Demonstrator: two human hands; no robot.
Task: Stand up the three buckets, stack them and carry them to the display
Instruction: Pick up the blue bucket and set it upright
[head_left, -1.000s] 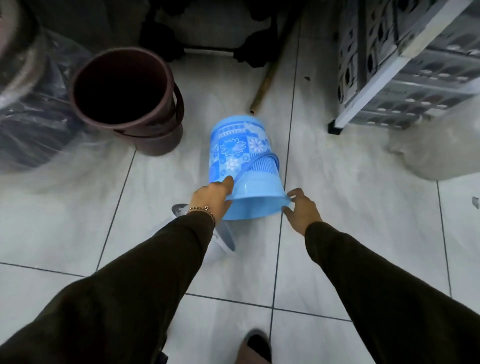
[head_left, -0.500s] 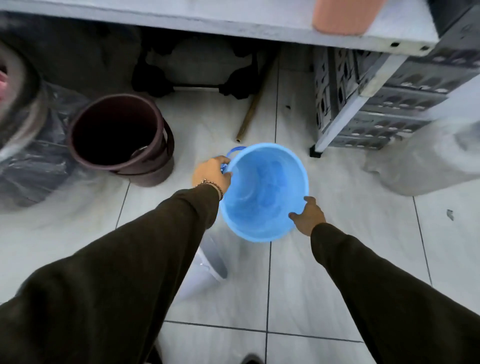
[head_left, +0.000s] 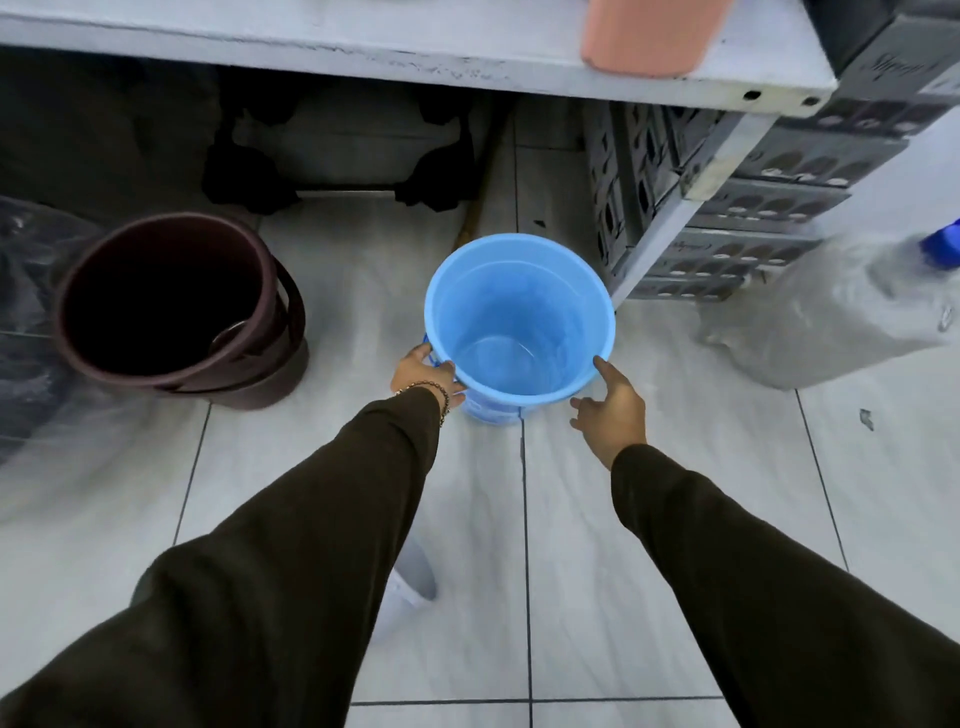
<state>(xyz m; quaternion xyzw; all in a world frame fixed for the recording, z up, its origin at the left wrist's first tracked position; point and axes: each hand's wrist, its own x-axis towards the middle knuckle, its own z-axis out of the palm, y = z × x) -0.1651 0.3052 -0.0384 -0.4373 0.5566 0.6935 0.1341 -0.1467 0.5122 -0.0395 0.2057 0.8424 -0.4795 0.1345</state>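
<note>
A light blue bucket (head_left: 519, 317) stands upright on the tiled floor, mouth up and empty. My left hand (head_left: 423, 375) grips its left side at the handle, just under the rim. My right hand (head_left: 610, 402) has its fingers apart, with one fingertip touching the rim on the right. A dark brown bucket (head_left: 166, 306) stands upright to the left, nested in another brown one. A white bucket (head_left: 408, 577) lies on the floor under my left forearm, mostly hidden.
A white shelf board (head_left: 415, 57) runs across the top with a pink container (head_left: 649, 36) on it. Grey plastic crates (head_left: 727, 208) sit under it at the right. Plastic-wrapped goods lie at the left edge and the right (head_left: 831, 322). A wooden stick (head_left: 480, 197) leans behind.
The blue bucket lay on its side, was tipped up between both hands, and now stands upright on the floor. My right hand has loosened from the rim.
</note>
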